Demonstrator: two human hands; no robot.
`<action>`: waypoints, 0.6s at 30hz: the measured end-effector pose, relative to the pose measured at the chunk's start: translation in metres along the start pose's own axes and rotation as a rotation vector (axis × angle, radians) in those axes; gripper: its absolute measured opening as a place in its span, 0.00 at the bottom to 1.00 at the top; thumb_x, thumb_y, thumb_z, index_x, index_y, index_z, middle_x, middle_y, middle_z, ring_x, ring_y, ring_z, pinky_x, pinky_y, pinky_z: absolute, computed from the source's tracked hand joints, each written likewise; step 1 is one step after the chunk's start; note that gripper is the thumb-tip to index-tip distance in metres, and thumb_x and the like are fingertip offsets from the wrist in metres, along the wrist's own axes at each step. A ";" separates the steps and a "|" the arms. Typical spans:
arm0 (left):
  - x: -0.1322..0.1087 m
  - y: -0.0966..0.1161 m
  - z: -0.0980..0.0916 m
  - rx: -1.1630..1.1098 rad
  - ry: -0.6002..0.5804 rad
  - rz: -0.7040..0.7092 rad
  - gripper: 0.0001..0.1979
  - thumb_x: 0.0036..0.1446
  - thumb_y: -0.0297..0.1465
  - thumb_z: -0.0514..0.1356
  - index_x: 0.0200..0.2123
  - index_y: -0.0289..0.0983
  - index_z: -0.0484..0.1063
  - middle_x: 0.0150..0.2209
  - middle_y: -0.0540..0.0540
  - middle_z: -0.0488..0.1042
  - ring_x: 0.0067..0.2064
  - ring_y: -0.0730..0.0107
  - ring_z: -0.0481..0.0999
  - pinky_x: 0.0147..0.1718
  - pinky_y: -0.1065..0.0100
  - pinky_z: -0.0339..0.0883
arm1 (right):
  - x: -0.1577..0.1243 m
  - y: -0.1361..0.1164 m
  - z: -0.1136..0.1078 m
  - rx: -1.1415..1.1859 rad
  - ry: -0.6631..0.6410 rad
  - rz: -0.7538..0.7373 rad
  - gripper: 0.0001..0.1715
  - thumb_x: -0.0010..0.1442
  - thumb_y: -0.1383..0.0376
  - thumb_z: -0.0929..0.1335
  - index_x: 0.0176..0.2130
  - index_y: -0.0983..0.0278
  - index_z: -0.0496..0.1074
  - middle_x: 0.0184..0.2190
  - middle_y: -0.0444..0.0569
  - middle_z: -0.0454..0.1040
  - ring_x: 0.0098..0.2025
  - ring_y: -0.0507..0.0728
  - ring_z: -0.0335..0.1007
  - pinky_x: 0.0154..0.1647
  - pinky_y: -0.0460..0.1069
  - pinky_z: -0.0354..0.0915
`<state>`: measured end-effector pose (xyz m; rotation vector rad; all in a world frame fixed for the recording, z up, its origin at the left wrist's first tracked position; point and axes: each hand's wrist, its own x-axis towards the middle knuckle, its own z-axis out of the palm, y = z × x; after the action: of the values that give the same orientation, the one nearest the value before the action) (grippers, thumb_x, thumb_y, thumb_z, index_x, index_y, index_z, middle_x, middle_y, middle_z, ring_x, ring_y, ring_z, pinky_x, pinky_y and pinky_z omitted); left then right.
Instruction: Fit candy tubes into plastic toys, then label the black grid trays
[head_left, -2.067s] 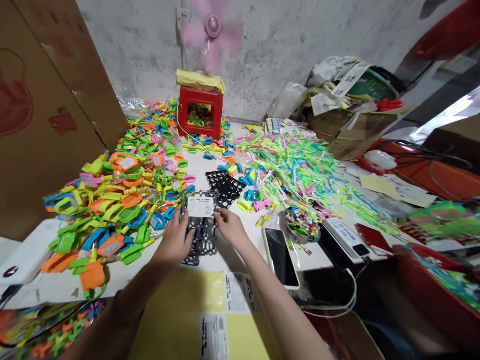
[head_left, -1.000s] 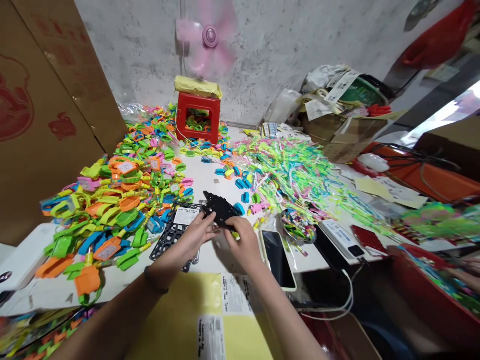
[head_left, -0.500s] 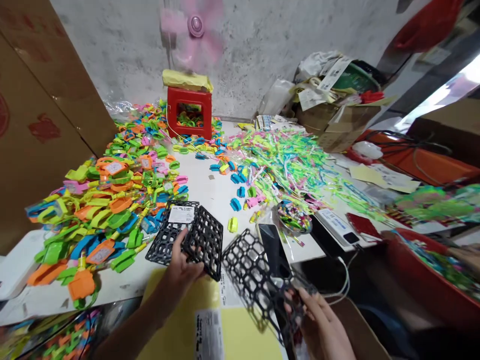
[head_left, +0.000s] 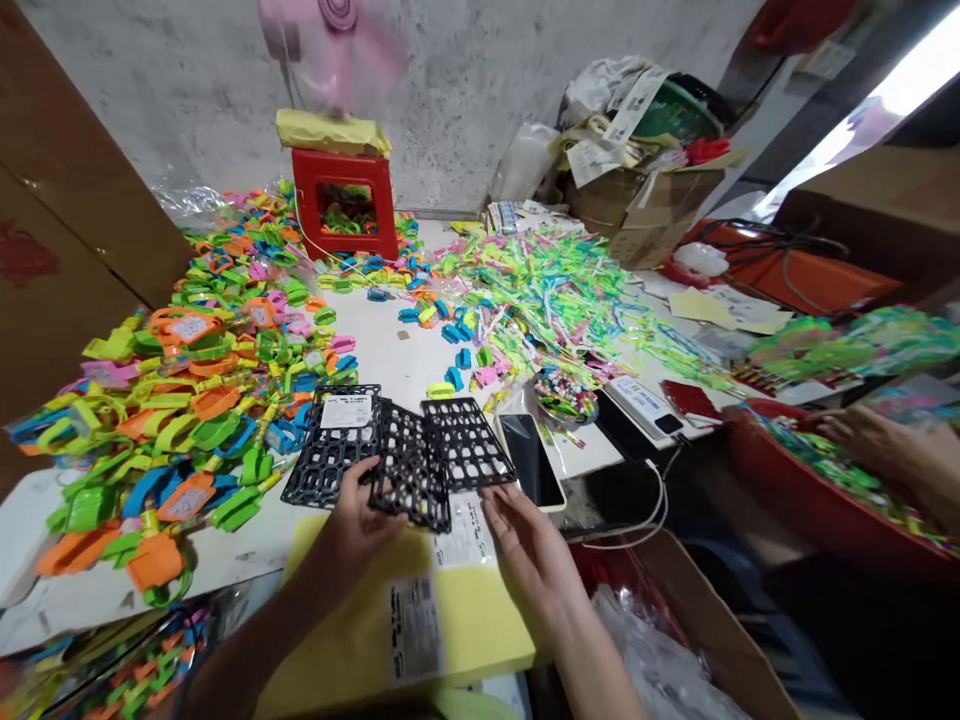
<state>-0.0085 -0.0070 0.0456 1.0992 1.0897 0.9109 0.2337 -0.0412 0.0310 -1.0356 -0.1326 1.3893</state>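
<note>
My left hand (head_left: 358,515) grips a black plastic grid (head_left: 409,470), thumb and fingers around its left edge. A second black grid (head_left: 326,465) with a white label (head_left: 346,411) lies behind it on the left. My right hand (head_left: 525,535) is at the lower edge of a third black grid (head_left: 471,443), fingers partly under it; whether they grip it is unclear. Below both hands is a yellow stack (head_left: 472,610) with white labels. A phone (head_left: 529,462) lies right of the third grid.
Colourful plastic pieces (head_left: 202,400) are heaped at left, thin green and pink strips (head_left: 555,290) at centre right. A red stool (head_left: 343,205) stands at the back. At right, a person's hand (head_left: 885,440) is over a red basin (head_left: 765,460). A bead bowl (head_left: 564,397) sits nearby.
My right hand has moved left and inward with the third grid, which now lies beside the one in my left hand. The view has shifted right, and another person's hand now shows at the basin.
</note>
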 end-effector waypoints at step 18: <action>0.004 0.009 0.000 1.196 -0.110 0.352 0.16 0.63 0.33 0.54 0.52 0.39 0.73 0.37 0.44 0.79 0.40 0.63 0.77 0.41 0.66 0.67 | -0.018 0.008 0.003 -2.037 -0.272 -0.702 0.20 0.61 0.62 0.69 0.53 0.59 0.70 0.46 0.52 0.73 0.51 0.63 0.64 0.54 0.58 0.55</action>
<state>-0.0082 -0.0008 0.0535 2.3393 1.3887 0.3757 0.2218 -0.0561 0.0356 -1.9713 -2.1848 0.3026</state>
